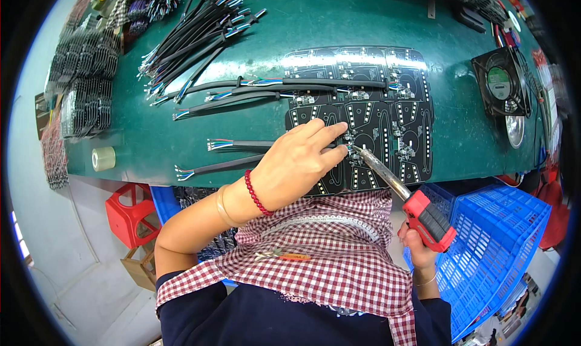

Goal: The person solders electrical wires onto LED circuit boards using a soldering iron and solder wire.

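Note:
A panel of black circuit boards [370,119] lies near the table's front edge. Over its lower middle, my left hand [296,155] is closed on a black cable [245,144]; the cable runs under my palm, and fingertips meet near its end at the board. My right hand [417,249] grips a red and black soldering iron [428,219] by its handle. The metal tip touches or nearly touches the board beside my left fingertips; exact contact is too small to tell. Another black cable [227,166] with bare coloured wire ends passes under my left wrist. Longer cables [308,83] lie across the panel's upper rows.
A heap of black cables [203,34] lies at the far left of the green table [254,58]. A tape roll [103,158] sits near the front left edge. A black fan [501,83] stands at right. Blue crates [490,243] and a red stool [130,213] are below the table.

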`<state>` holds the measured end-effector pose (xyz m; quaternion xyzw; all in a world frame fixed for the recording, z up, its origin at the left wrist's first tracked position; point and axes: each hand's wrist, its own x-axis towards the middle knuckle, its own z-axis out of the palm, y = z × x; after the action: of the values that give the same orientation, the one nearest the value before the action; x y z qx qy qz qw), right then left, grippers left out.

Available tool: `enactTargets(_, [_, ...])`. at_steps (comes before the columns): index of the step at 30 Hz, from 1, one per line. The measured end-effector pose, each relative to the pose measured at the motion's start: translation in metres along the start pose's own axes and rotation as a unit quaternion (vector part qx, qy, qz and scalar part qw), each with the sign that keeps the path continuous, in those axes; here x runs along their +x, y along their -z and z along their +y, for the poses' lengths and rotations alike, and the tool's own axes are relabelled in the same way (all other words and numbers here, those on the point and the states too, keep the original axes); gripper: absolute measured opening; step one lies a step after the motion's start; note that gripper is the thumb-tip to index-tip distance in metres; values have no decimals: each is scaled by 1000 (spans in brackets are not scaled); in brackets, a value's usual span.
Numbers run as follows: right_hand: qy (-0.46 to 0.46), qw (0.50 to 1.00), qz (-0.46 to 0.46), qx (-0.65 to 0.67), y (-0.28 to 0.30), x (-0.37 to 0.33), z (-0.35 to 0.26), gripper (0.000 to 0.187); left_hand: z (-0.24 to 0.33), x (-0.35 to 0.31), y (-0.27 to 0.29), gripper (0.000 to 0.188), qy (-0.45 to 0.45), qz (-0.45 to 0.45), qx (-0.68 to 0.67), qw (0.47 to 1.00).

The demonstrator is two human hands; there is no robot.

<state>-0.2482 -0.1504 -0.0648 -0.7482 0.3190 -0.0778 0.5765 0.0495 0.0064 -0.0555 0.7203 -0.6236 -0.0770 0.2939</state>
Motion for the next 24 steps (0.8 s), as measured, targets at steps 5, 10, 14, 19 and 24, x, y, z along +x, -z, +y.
enactTargets(5, [3, 1000, -13, 4, -1, 1, -5, 13, 2, -1, 0, 35, 8, 1, 3, 1000])
enactTargets(10, [-40, 997, 13, 66, -5, -2, -13, 13, 3, -1, 0, 35, 5, -7, 14, 1000])
enactTargets(14, [0, 998, -26, 63, -6, 1, -12, 25, 3, -1, 0, 34, 8, -8, 16, 1000])
enactTargets(19, [-16, 989, -3, 150, -10, 1, -28, 38, 4, 0, 0, 35, 7, -7, 21, 1000])
enactTargets(24, [-3, 994, -25, 103, -5, 2, -28, 40, 6, -1, 1, 35, 12, -14, 28, 999])
